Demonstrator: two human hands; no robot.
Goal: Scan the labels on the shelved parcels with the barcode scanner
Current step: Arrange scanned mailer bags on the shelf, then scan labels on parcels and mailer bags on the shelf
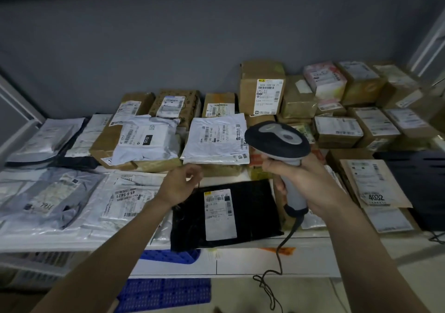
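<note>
Head view: the right hand (310, 180) grips the barcode scanner (280, 148) upright; the left hand (179, 185), fingers loosely curled and holding nothing, hovers just above the black parcel (252, 206) between both hands.

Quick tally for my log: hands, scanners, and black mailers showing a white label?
Hands: 2, left hand and right hand
barcode scanner: 1
black mailer with white label: 1
Total: 4
</note>
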